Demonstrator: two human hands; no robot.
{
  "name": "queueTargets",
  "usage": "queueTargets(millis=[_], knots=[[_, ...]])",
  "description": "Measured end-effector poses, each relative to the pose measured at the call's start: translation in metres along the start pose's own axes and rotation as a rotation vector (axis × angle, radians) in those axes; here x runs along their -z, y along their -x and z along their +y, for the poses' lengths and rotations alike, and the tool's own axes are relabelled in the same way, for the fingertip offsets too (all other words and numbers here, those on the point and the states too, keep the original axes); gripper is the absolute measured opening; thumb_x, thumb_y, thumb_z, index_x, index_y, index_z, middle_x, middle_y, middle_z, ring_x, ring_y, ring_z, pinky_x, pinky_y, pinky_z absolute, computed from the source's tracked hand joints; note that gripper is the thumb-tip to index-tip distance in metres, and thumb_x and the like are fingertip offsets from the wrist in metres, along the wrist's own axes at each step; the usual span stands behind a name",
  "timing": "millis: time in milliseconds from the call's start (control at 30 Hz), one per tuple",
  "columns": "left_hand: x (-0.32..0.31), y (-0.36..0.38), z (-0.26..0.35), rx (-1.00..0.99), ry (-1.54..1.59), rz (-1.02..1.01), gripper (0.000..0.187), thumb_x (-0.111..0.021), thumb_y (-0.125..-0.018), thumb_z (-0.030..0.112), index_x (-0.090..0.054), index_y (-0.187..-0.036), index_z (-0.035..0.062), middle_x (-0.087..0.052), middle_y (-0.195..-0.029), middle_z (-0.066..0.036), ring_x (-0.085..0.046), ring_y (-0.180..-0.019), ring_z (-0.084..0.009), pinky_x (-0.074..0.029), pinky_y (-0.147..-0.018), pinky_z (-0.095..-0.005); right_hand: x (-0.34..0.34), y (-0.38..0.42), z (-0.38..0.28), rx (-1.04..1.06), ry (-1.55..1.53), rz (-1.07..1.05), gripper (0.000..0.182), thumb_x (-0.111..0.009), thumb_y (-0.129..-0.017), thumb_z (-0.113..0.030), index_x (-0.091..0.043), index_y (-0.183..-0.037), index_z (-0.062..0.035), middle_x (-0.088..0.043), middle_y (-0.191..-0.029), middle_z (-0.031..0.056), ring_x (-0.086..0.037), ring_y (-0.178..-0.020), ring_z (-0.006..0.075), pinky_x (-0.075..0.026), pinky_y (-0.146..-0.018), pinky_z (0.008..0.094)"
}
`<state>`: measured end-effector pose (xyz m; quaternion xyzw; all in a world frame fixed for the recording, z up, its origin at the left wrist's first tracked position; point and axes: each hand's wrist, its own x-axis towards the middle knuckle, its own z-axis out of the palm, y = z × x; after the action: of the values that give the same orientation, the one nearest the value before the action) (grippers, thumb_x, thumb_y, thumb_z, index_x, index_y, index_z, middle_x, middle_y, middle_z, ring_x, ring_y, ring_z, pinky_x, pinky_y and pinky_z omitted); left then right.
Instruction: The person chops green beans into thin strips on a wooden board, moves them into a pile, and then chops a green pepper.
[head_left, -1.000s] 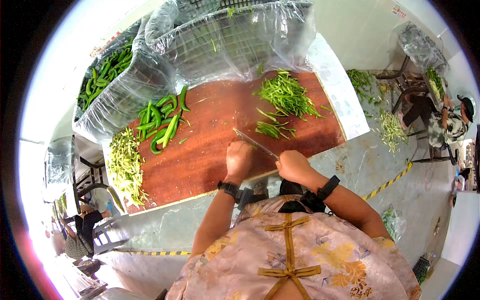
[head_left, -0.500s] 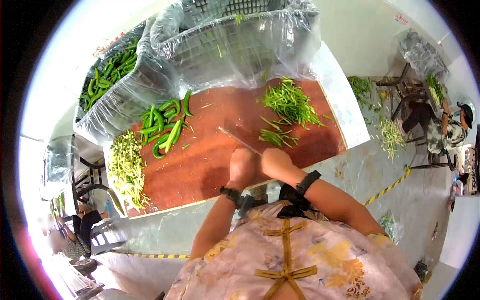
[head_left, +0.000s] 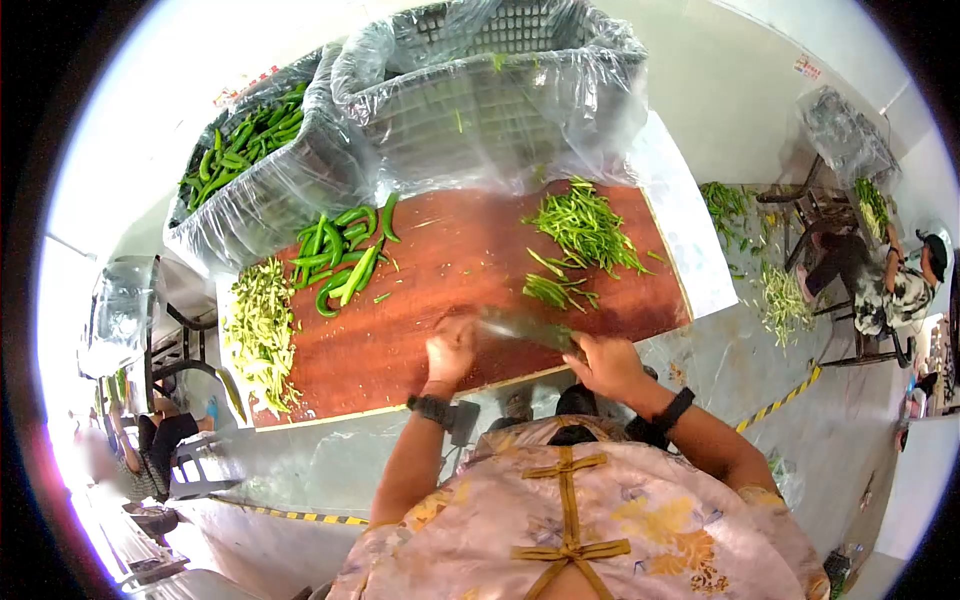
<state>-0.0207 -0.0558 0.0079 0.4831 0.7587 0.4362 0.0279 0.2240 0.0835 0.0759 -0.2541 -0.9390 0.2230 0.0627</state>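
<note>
My right hand point(head_left: 608, 366) is wrapped round the handle of a knife point(head_left: 525, 328), whose broad blade, blurred, points left over the front of the red-brown board point(head_left: 440, 250). Close to the blade's tip, my left hand point(head_left: 452, 345) has its fingers curled; what they hold, if anything, cannot be made out. Whole green peppers point(head_left: 340, 250) lie at the board's back left, beside a heap of pale cut pieces point(head_left: 260, 335) along the left edge. A pile of thin green strips point(head_left: 585, 230) lies at the back right, with a smaller bunch point(head_left: 550, 290) in front.
Behind the board stand a plastic-lined crate point(head_left: 500, 110) and, left of it, another lined crate of green peppers point(head_left: 245, 145). Co-workers sit at far right point(head_left: 905, 285) and far left point(head_left: 150, 450). Yellow-black tape point(head_left: 780, 398) marks the floor.
My hands have moved apart, the left to the left and the right to the right and down. The knife has swung round, showing its broad face. The whole view has shifted slightly.
</note>
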Motion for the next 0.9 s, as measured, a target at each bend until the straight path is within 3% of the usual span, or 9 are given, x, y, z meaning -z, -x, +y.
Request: queueTargets(millis=[100,133,233,267,467,633,900], knots=[[0.015,0.004,-0.004,0.119,0.073,0.069,0.013,-0.055,-0.079,0.006,-0.065,-0.086,0.0069,-0.064,-0.08,-0.014,-0.062,-0.078,-0.0303,-0.049,-0.071,-0.0367,0.006,0.022,-0.008,0.042,0.038,-0.072,0.043,-0.061,-0.081,-0.041,-0.058,-0.104,-0.005,-0.059,-0.064,0.018,-0.059,-0.058,0.0353,-0.047,-0.052,0.0445],[0.018,0.005,-0.004,0.177,0.089,0.071,0.012,-0.056,-0.078,0.004,-0.065,-0.085,0.0061,-0.063,-0.079,-0.014,-0.062,-0.076,-0.0291,-0.049,-0.07,-0.0352,0.012,0.026,-0.014,-0.029,-0.023,-0.197,0.041,-0.056,-0.082,-0.044,-0.054,-0.095,-0.0058,-0.059,-0.079,0.0213,-0.06,-0.075,0.0361,-0.046,-0.061,0.0491],[0.017,0.004,-0.003,0.142,0.081,0.054,0.012,-0.057,-0.077,0.002,-0.066,-0.084,0.0045,-0.063,-0.077,-0.013,-0.062,-0.075,-0.0279,-0.049,-0.069,-0.034,-0.001,0.033,-0.012,-0.053,0.052,-0.195,0.044,-0.056,-0.081,-0.046,-0.054,-0.1,-0.0072,-0.059,-0.076,0.0193,-0.059,-0.072,0.0369,-0.045,-0.059,0.049],[0.016,0.003,-0.002,0.139,0.084,0.058,0.012,-0.057,-0.077,0.002,-0.066,-0.084,0.0045,-0.063,-0.077,-0.013,-0.062,-0.075,-0.0279,-0.049,-0.069,-0.034,-0.014,0.033,-0.004,-0.029,0.06,-0.128,0.048,-0.056,-0.08,-0.048,-0.054,-0.109,-0.0097,-0.059,-0.074,0.0178,-0.06,-0.068,0.0366,-0.046,-0.057,0.0481],[0.019,0.003,-0.005,0.174,0.047,-0.024,0.014,-0.059,-0.076,0.002,-0.066,-0.087,0.0043,-0.064,-0.084,-0.013,-0.063,-0.079,-0.0279,-0.049,-0.072,-0.0331,-0.031,0.0,0.011,-0.036,0.085,0.161,0.052,-0.058,-0.079,-0.049,-0.058,-0.11,-0.0072,-0.061,-0.069,0.0159,-0.06,-0.062,0.0337,-0.046,-0.056,0.0454],[0.02,0.005,-0.004,0.161,0.044,-0.03,0.014,-0.059,-0.075,0.002,-0.066,-0.088,0.0041,-0.063,-0.081,-0.013,-0.062,-0.079,-0.0294,-0.049,-0.071,-0.0337,-0.02,-0.03,0.02,-0.08,0.17,0.183,0.054,-0.06,-0.078,-0.048,-0.058,-0.112,-0.0063,-0.062,-0.07,0.0153,-0.061,-0.064,0.0321,-0.047,-0.057,0.043],[0.019,0.004,-0.002,0.096,0.024,0.002,0.012,-0.06,-0.072,0.0,-0.064,-0.083,0.0035,-0.064,-0.082,-0.013,-0.061,-0.08,-0.0304,-0.049,-0.072,-0.0362,-0.012,-0.071,0.048,-0.164,0.219,0.268,0.048,-0.067,-0.074,-0.046,-0.064,-0.103,-0.0085,-0.064,-0.071,0.0146,-0.063,-0.064,0.0317,-0.049,-0.055,0.0413]])
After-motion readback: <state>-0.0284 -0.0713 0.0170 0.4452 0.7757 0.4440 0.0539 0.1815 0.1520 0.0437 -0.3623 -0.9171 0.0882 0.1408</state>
